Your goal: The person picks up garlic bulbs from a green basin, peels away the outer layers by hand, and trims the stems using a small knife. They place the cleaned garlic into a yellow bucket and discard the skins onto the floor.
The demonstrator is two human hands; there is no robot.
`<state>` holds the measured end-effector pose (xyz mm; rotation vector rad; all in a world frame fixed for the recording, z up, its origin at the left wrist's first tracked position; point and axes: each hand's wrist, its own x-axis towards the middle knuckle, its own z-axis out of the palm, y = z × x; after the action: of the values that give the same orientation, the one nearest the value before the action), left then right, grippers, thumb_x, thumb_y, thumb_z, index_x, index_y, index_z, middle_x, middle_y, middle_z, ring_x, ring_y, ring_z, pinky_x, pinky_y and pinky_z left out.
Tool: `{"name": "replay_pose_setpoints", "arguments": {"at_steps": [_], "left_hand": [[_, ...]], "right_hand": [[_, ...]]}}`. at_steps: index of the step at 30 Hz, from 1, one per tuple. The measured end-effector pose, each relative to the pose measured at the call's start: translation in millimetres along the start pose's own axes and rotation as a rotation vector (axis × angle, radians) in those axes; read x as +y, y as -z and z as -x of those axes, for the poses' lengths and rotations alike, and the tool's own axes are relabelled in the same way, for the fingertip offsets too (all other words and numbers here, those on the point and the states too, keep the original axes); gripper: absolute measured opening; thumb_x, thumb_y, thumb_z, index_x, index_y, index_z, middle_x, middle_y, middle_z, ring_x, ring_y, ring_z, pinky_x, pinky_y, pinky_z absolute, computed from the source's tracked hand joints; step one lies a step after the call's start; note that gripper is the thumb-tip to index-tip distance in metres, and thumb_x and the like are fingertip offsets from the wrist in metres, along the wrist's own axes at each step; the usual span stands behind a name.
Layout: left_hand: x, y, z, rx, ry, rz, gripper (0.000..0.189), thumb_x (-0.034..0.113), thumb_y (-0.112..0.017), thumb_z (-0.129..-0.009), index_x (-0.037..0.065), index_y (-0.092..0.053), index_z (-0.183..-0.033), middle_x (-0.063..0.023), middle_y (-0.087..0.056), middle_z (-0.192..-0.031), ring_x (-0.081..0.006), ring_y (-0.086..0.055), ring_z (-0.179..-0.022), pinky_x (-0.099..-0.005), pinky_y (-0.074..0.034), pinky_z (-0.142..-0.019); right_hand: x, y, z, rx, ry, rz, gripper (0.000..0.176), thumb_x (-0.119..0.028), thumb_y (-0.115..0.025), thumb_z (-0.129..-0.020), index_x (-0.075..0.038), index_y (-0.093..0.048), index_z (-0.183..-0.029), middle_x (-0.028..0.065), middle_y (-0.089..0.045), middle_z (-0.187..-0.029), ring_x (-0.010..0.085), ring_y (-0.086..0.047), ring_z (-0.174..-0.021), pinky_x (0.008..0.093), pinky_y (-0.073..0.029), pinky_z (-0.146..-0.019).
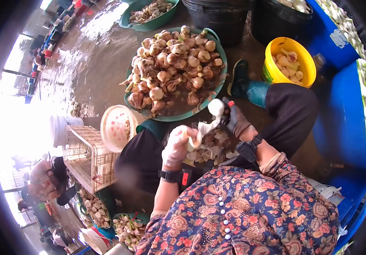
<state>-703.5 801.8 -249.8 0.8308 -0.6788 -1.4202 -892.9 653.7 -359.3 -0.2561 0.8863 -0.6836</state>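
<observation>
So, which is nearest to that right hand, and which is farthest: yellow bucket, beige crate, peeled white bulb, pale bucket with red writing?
From the right hand:
1. Peeled white bulb, just to its left
2. Yellow bucket, ahead and right
3. Pale bucket, left
4. Beige crate, farther left

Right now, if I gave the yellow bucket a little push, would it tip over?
Probably not: the yellow bucket stands open side up, and the garlic inside should help weigh it down. The garlic lies below the rim, so it likely wouldn't spill, but round bulbs might roll about inside.
</observation>
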Motion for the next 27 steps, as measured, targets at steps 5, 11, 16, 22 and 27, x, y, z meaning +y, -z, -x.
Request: {"name": "replay_pose_setpoints", "arguments": {"at_steps": [5,11,16,22,27], "left_hand": [[44.5,2.2,6.1,-0.304,-0.081,0.351,0.033,0.026,-0.073,-0.073,0.000,-0.060,-0.089,-0.0102,-0.062,-0.078,-0.0205,-0.058,-0.072,-0.0299,-0.048,-0.065],[14.9,29.0,-67.0,0.016,0.544,-1.087,0.059,0.028,-0.073,-0.075,-0.002,-0.052,-0.121,-0.0140,-0.063,-0.106,-0.0171,-0.062,-0.091,-0.0291,-0.050,-0.078],[-46.4,64.5,-143.2,0.497,0.451,-1.229,0.070,0.040,-0.076,-0.068,-0.002,-0.052,-0.119,-0.0145,-0.066,-0.101,-0.0243,-0.065,-0.089,-0.0325,-0.050,-0.078],[-94.6,74.8,-170.4,0.542,0.358,-1.218,0.064,0.040,-0.078,-0.056,0.001,-0.058,-0.102,-0.0161,-0.067,-0.095,-0.0288,-0.064,-0.090,-0.0344,-0.049,-0.081],[-55.2,34.8,-129.3,0.306,0.276,-0.897,0.064,0.027,-0.079,-0.059,0.000,-0.057,-0.112,-0.0140,-0.067,-0.093,-0.0245,-0.065,-0.084,-0.0325,-0.050,-0.080]], "right_hand": [[-29.6,-33.5,43.2,-0.008,-0.070,-0.407,0.029,-0.030,-0.053,-0.088,-0.003,-0.060,-0.095,0.0050,-0.059,-0.074,0.0108,-0.052,-0.053,0.0236,-0.048,-0.048],[-46.5,-54.8,62.8,0.015,0.246,0.158,0.032,-0.029,-0.050,-0.090,-0.004,-0.057,-0.109,0.0096,-0.062,-0.081,0.0173,-0.059,-0.064,0.0269,-0.050,-0.056],[-110.0,-53.6,74.8,-0.661,0.205,-0.539,0.062,-0.054,-0.049,-0.087,-0.002,-0.050,-0.120,0.0100,-0.059,-0.099,0.0218,-0.055,-0.084,0.0370,-0.047,-0.075],[-79.3,-29.2,44.7,-0.128,0.233,0.281,0.066,-0.062,-0.044,-0.087,-0.002,-0.056,-0.111,0.0044,-0.061,-0.079,0.0197,-0.057,-0.067,0.0315,-0.046,-0.065],[-29.7,-47.7,23.9,0.034,0.613,1.149,0.040,-0.041,-0.055,-0.089,-0.002,-0.064,-0.083,0.0103,-0.063,-0.074,0.0264,-0.061,-0.068,0.0350,-0.046,-0.060]]}}
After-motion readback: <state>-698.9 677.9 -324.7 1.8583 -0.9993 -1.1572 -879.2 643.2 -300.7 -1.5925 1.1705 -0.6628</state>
